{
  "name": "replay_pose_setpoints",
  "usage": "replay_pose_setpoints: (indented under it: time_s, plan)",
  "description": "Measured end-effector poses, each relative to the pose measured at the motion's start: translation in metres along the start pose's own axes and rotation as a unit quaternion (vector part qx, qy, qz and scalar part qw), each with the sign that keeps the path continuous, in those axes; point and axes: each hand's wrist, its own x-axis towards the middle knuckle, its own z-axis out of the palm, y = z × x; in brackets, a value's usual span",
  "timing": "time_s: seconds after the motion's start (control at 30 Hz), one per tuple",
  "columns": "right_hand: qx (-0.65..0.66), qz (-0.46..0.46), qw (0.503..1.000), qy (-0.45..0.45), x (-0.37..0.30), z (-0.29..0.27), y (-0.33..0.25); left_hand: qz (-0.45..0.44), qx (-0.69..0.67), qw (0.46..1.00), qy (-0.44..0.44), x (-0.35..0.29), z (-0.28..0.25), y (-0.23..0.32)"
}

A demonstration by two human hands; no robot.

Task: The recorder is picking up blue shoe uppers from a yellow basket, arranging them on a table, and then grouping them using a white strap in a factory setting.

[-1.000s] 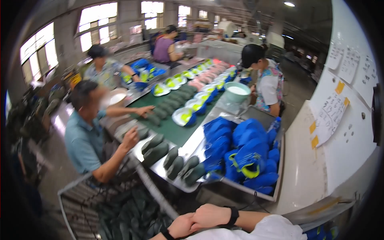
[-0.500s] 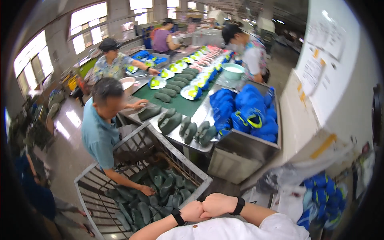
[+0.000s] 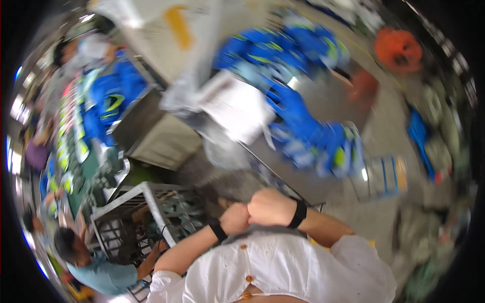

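My left hand (image 3: pixel 235 218) and my right hand (image 3: pixel 272 207) meet in front of my white shirt, both closed into fists with the knuckles touching. No object shows in either one. A black band circles each wrist. Just beyond the fists, at left, stands a metal cage cart (image 3: pixel 151 207) holding dark green shoe lasts (image 3: pixel 179 209). Ahead and to the right, blue shoe uppers (image 3: pixel 323 144) lie in a curved row on a metal table (image 3: pixel 323 96). Motion blurs much of the picture.
A clear plastic bag (image 3: pixel 220 146) and a white sheet-like thing (image 3: pixel 237 106) sit at the table's left edge. A co-worker in a light blue shirt (image 3: pixel 106 278) reaches into the cart. Far right are an orange round object (image 3: pixel 398 49) and a blue long-handled thing (image 3: pixel 420 139).
My view has swung to the right, so the cart, co-workers and conveyor have shifted left and the table of blue uppers has come into view. My fists stay together.
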Motion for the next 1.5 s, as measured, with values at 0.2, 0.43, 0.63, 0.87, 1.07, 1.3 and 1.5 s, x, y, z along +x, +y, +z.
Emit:
replay_pose_setpoints:
  time_s: [0.2,0.43,0.63,0.87,1.07,1.3,1.5]
  plan:
    - [0.119,0.245,0.96,0.06,-0.156,0.011,0.043,0.137,0.017,0.99,-0.008,0.116,0.007,0.065]
    - [0.151,0.446,0.812,0.344,-0.293,-0.022,0.146,0.082,0.04,0.979,0.184,0.235,-0.097,0.026]
    - [-0.076,0.547,0.779,0.297,-0.292,-0.021,0.28,-0.014,0.244,0.94,0.237,0.312,-0.143,-0.077]
    - [-0.129,0.559,0.819,-0.032,-0.268,-0.056,0.363,-0.135,0.163,0.969,0.125,0.358,-0.136,-0.091]
    - [0.358,0.488,0.719,0.342,-0.315,0.0,0.361,-0.001,-0.126,0.981,0.147,0.301,-0.117,0.009]
    - [0.621,0.095,0.582,0.517,-0.319,-0.075,0.289,0.028,-0.23,0.88,0.415,0.188,-0.072,0.126]
    - [0.632,-0.087,0.628,0.445,-0.324,-0.12,0.214,-0.119,-0.432,0.684,0.576,0.018,-0.01,0.194]
